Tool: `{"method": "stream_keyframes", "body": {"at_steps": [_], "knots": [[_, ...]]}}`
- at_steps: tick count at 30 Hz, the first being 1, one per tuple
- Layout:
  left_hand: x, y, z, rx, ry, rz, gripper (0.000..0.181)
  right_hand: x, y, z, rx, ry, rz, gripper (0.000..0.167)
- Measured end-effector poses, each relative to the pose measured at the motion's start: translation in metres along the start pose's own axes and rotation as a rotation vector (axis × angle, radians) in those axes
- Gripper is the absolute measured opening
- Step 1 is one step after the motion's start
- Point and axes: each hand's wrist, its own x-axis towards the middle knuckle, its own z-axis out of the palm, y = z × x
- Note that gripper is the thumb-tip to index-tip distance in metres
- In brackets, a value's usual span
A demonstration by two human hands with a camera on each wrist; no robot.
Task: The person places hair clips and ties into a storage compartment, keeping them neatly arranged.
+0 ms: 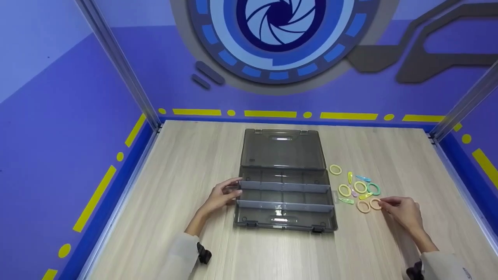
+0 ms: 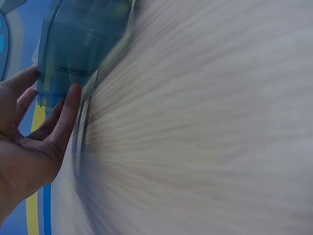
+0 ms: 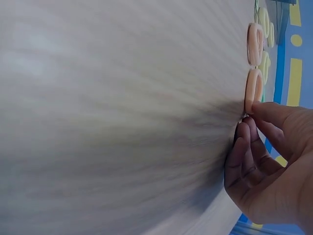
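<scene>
On the table lies a dark translucent compartment box (image 1: 286, 227) with its lid (image 1: 283, 149) laid back, away from me. My left hand (image 1: 222, 197) touches the box's left side with fairly straight fingers; the left wrist view shows its fingertips against the plastic wall. To the right of the box, my right hand (image 1: 404, 212) pinches the near edge of a peach hair tie (image 3: 253, 90) between thumb and finger. That ring still rests on the table, beside a second peach hair tie (image 1: 363, 206).
Around them lie yellow hair ties (image 1: 344, 190), a green hair tie (image 1: 374, 189), and several snap hair clips, among them a blue hair clip (image 1: 363, 178) and a light green hair clip (image 1: 346, 201). Blue panels (image 1: 128, 74) wall in the table's back and sides.
</scene>
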Motion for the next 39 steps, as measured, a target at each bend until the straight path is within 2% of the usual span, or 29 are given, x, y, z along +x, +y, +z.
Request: {"method": "stream_keyframes", "body": {"at_steps": [4, 8, 13, 17, 20, 23, 27, 30, 39], "knots": [[0.0, -0.001, 0.001, -0.004, 0.0, -0.004, 0.054, -0.002, 0.0, -0.001, -0.016, 0.0, 0.018, 0.02], [0.0, -0.001, 0.001, -0.003, 0.002, -0.004, 0.054, -0.002, -0.003, -0.006, 0.033, -0.037, 0.071, 0.025], [0.001, 0.001, 0.0, -0.018, -0.002, -0.008, 0.055, 0.0, -0.01, -0.017, 0.159, -0.095, 0.189, 0.035], [0.001, 0.002, -0.001, -0.006, 0.003, 0.004, 0.054, 0.002, -0.016, -0.026, 0.263, -0.129, 0.255, 0.04], [0.0, 0.002, -0.001, 0.009, 0.003, 0.009, 0.054, 0.003, -0.02, -0.031, 0.366, -0.178, 0.297, 0.04], [0.0, 0.002, -0.001, 0.011, -0.001, 0.005, 0.053, 0.003, -0.024, -0.035, 0.496, -0.233, 0.331, 0.03], [-0.001, 0.002, -0.001, 0.007, -0.009, -0.001, 0.053, 0.004, -0.034, -0.038, 0.673, -0.292, 0.35, 0.012], [-0.001, 0.002, -0.001, 0.012, -0.011, 0.003, 0.053, 0.005, -0.043, -0.039, 0.737, -0.317, 0.345, 0.01], [-0.001, 0.001, -0.001, 0.002, -0.01, 0.008, 0.053, 0.006, -0.071, -0.031, 0.698, -0.362, 0.277, 0.015]]}}
